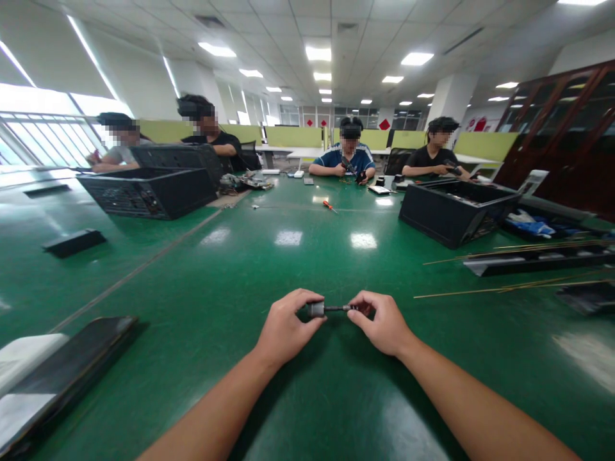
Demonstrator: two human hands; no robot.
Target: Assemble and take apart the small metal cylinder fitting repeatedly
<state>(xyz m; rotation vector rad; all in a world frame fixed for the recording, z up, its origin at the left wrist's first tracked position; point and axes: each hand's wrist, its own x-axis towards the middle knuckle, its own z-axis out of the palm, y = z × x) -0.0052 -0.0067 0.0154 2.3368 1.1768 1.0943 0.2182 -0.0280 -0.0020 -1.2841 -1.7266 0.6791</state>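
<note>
Both my hands meet over the green table (307,256), just above its surface. My left hand (286,326) is closed, its thumb and fingers pinching a small grey cylindrical piece (316,310). A thin dark shaft (339,308) runs from that piece to the right into my right hand (382,323). My right hand is closed around the shaft's other end, where a bit of red shows between the fingers; it looks like a small screwdriver.
An open black computer case (451,214) lies at right, another (148,191) at left. Thin rods (504,288) and black panels (538,259) lie at right, a dark panel (62,371) at lower left. A red screwdriver (329,205) lies mid-table. Several people sit at the far side.
</note>
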